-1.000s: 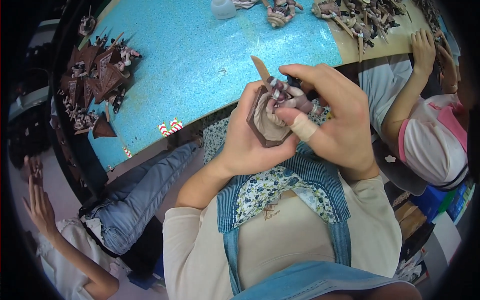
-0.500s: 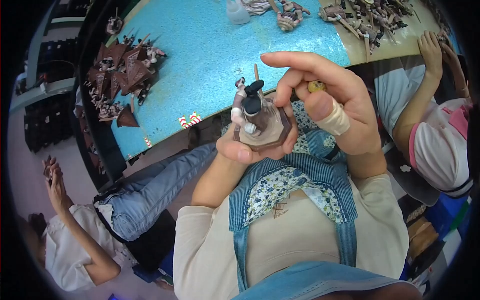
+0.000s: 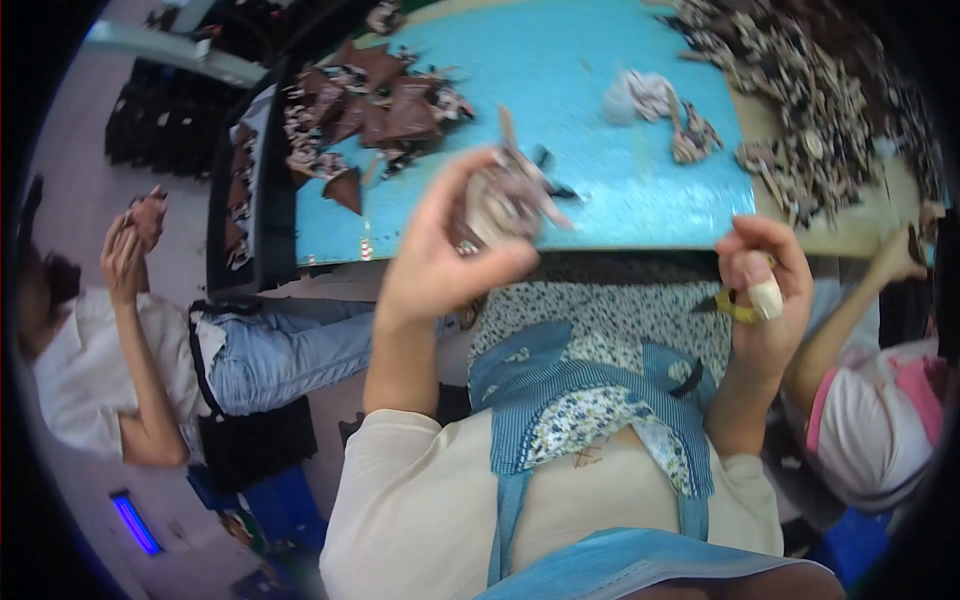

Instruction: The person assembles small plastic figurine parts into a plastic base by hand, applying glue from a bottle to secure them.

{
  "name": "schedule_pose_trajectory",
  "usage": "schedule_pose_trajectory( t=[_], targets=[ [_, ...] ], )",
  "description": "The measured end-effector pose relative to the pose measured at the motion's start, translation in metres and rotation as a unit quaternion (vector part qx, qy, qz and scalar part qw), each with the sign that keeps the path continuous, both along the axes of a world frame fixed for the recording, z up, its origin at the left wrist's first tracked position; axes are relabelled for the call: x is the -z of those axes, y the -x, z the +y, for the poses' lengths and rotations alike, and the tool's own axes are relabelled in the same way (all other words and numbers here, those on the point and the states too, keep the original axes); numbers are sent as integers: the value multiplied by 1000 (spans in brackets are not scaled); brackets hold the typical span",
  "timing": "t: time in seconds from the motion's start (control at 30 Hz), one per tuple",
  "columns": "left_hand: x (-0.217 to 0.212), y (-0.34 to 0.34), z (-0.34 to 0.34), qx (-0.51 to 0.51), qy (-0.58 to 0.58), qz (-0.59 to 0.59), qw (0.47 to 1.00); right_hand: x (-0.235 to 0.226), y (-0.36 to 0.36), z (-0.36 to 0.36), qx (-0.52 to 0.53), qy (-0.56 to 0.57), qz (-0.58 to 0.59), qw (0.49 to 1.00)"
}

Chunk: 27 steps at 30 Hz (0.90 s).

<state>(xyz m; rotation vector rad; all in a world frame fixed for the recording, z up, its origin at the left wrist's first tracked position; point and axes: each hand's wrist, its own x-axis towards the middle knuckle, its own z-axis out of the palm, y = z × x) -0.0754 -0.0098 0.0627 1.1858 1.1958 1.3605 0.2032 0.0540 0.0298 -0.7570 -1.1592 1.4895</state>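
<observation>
The blue table (image 3: 570, 75) lies beyond the person. The left hand (image 3: 425, 250), now farther out, is clamped around the figurine (image 3: 495, 210) over the near edge; the right hand (image 3: 775, 290) has drawn well apart, closed on a small yellow tool (image 3: 738, 306). Two-handed work appears interrupted. Figurine tilted, blurred; its long axis seemingly runs away from the person, stick (image 3: 507, 125) foremost.

The figurine (image 3: 500, 205) was blurred, partly hidden by the left grip (image 3: 437, 258). The right grip (image 3: 775, 310) covered part of the yellow tool (image 3: 738, 309).
</observation>
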Motion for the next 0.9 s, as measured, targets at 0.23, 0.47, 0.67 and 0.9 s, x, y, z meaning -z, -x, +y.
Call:
schedule_pose_trajectory(
  t=[0.23, 0.47, 0.67, 0.9],
  targets=[
    [-9, 112, 25, -468, -117, 595, 642, 1, 29, 11, -26, -29, 54, 998],
    [27, 4, 51, -242, -227, 519, 787, -46, 30, 47, 83, -133, 135, 978],
    [65, -10, 54, -212, -265, 458, 822, -135, 63, 107, 140, -385, 193, 891],
    [56, -8, 51, -203, -253, 398, 858, -241, 154, 250, 273, -606, -5, 747]
  ],
)
